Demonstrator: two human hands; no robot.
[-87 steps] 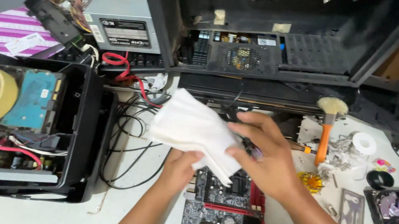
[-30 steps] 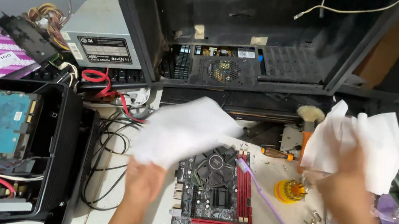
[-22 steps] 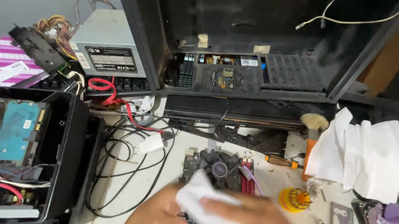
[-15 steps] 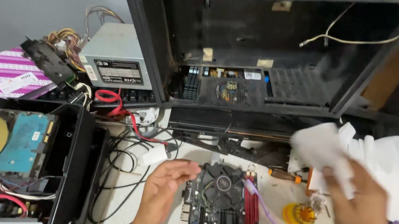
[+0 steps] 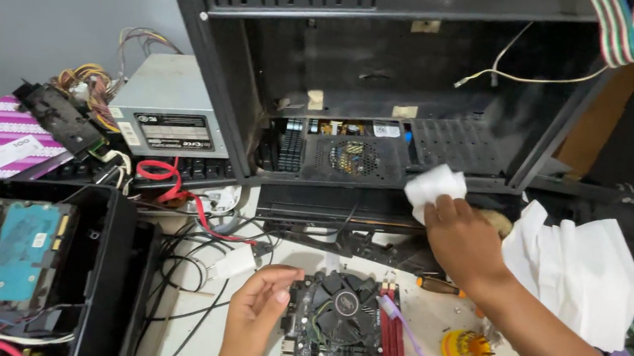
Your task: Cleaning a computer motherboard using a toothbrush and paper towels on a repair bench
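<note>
**Wiping at the case's lower edge, board held steady**

While the left hand [image 5: 257, 311] rests against the left edge of the motherboard [image 5: 347, 337] lying on the desk [image 5: 432, 304], the right hand [image 5: 465, 240] reaches up to the open computer case [image 5: 364, 85] standing at the desk's far edge. Its fingers [image 5: 445, 214] are closed around a small wad of white tissue [image 5: 433, 189], pressed to the case's lower lip just right of the small fan grille [image 5: 352, 158]. The left fingers [image 5: 277, 279] are loosely curled and slightly apart, touching the board's edge without clamping it.

As a judgement, the wiping looks only partly done: pale specks and dust show inside the case, and the board's black fan [image 5: 348, 304] sits uncovered. A larger pile of white tissue [image 5: 579, 272] lies near the desk's right edge, just beside the right forearm. A yellow bit holder [image 5: 466, 348] and a screwdriver [image 5: 439, 285] lie between board and pile.
</note>
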